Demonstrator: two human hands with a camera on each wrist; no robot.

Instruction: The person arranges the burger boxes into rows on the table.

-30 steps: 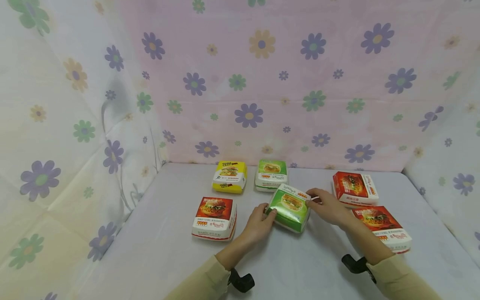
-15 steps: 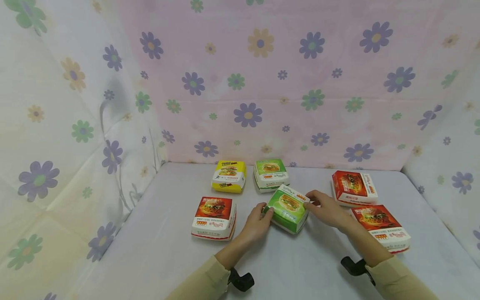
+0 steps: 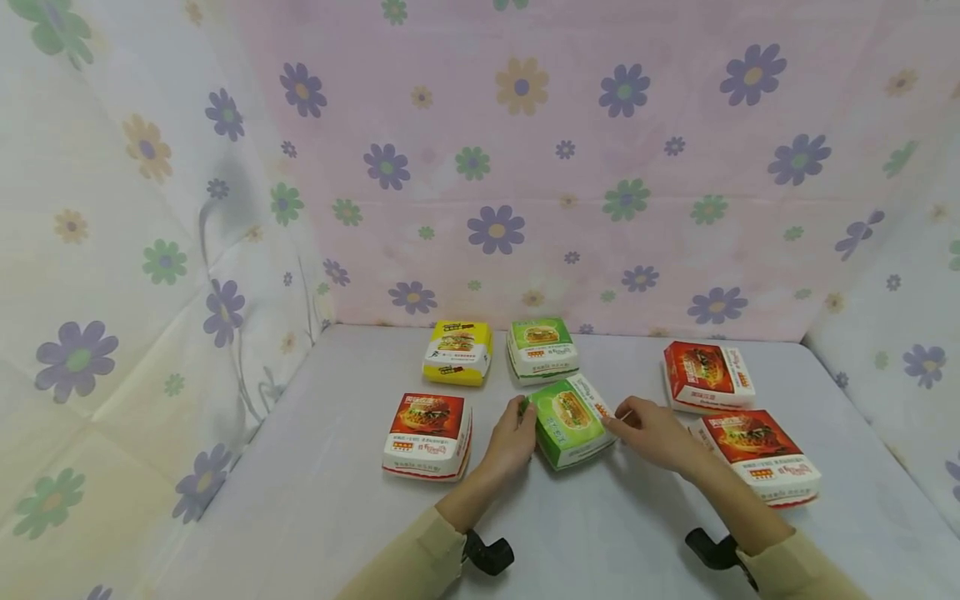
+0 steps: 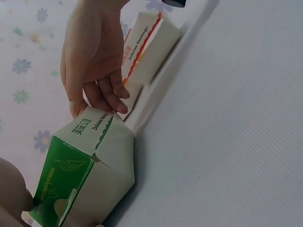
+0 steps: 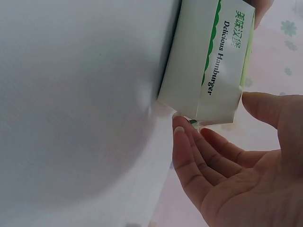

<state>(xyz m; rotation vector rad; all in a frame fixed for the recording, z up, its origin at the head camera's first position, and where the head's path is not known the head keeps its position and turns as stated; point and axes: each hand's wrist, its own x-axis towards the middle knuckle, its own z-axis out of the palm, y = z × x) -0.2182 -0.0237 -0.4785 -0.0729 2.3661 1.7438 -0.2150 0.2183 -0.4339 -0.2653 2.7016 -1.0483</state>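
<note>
Though partly hidden, green box (image 3: 570,423) between left fingers (image 3: 513,415) and right fingers (image 5: 187,163), apparently pinched by both.

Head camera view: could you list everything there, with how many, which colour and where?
Centre box: 1, green and white, mid-table
Back middle box: 1, green and white, behind it
Back left box: 1, yellow and white, beside that
Front left box: 1, red and white, left
Right boxes: 2, red and white, one behind another
Table: 1, pale, under boxes
Flowered cloth: count unclear, pink behind, whitish at sides
Wrist attachments: 2, black, below wrists
Sleeves: 2, beige, bottom edge
Left hand: 1, gripping centre box
Right hand: 1, pinching its corner
</note>
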